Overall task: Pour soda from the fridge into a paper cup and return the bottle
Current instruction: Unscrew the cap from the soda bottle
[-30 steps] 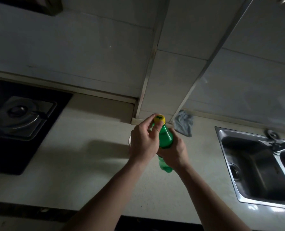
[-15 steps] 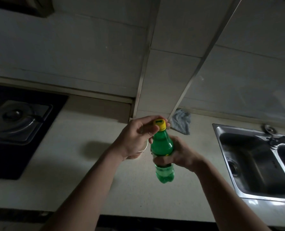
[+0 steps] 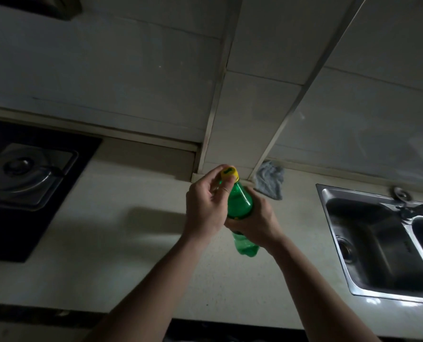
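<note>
The right hand [image 3: 254, 218] grips the green bottle [image 3: 238, 202] over the counter [image 3: 131, 255]; the left hand [image 3: 205, 206] pinches its yellow cap [image 3: 229, 174]. Cloth [image 3: 269, 182] behind, sink [image 3: 383, 243] right, stove [image 3: 27, 174] left.

The middle of the green plastic soda bottle [image 3: 240, 203], label included, is hidden under the fingers of the right hand [image 3: 257, 218] and behind the left hand [image 3: 205, 208]; only its shoulder and base show. The left hand's fingertips cover part of the round yellow screw cap [image 3: 228, 174]. The dark print on top of the cap is too small to read, and whether the cap sits tight cannot be told. Both forearms run off the bottom edge. The stainless steel sink [image 3: 353, 195] and its metal tap [image 3: 418, 208] are cut by the right edge, the black glass hob [image 3: 12, 233] by the left.
</note>
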`<action>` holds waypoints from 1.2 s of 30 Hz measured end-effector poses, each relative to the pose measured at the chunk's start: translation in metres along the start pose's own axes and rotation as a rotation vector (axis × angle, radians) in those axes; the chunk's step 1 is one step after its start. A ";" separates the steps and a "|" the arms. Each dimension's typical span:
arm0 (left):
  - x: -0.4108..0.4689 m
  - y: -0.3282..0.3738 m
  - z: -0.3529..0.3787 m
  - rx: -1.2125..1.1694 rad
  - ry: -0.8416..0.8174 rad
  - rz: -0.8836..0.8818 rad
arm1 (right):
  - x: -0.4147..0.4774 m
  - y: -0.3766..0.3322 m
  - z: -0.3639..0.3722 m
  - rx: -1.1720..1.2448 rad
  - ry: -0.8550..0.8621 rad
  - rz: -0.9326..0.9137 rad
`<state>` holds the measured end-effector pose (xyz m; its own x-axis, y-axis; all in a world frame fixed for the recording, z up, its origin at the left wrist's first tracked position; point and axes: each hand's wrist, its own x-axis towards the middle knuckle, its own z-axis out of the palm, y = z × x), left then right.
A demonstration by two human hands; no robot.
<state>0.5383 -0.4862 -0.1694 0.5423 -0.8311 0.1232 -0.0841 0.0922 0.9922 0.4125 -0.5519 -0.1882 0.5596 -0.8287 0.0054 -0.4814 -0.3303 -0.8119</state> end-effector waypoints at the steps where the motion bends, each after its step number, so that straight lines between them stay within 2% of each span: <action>1: -0.001 0.001 0.001 -0.025 -0.007 -0.020 | 0.000 0.000 0.000 0.005 -0.004 0.008; 3: 0.002 0.006 -0.006 -0.108 -0.127 -0.075 | 0.001 0.002 -0.008 0.061 -0.081 0.030; 7: 0.020 0.016 -0.034 -0.256 -0.544 -0.099 | 0.000 0.001 -0.031 0.126 -0.366 0.015; 10: 0.027 0.021 -0.044 -0.293 -0.704 -0.113 | -0.001 -0.005 -0.038 0.235 -0.503 0.062; 12: 0.026 0.024 -0.042 -0.297 -0.664 -0.097 | -0.002 -0.007 -0.036 0.267 -0.515 0.066; 14: 0.025 0.024 -0.037 -0.297 -0.550 -0.072 | -0.001 -0.007 -0.032 0.272 -0.484 0.060; 19: 0.019 0.019 -0.024 -0.239 -0.367 -0.063 | 0.000 0.001 -0.024 0.126 -0.290 0.063; 22: 0.017 0.013 -0.019 -0.111 -0.278 -0.063 | 0.002 0.008 -0.022 0.035 -0.205 0.064; 24: 0.020 0.011 -0.020 0.026 -0.290 -0.034 | 0.004 0.012 -0.021 0.001 -0.185 0.063; 27: 0.028 0.013 -0.030 0.254 -0.460 0.045 | 0.004 0.017 -0.022 -0.074 -0.168 0.038; 30: 0.035 0.020 -0.039 0.383 -0.603 0.059 | 0.004 0.023 -0.023 -0.125 -0.163 0.013; 36: 0.036 0.020 -0.039 0.490 -0.550 0.147 | 0.004 0.026 -0.024 -0.151 -0.153 -0.014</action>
<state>0.5888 -0.4926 -0.1439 0.0119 -0.9950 0.0990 -0.5555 0.0758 0.8281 0.3861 -0.5742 -0.1949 0.6572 -0.7492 -0.0823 -0.5623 -0.4147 -0.7155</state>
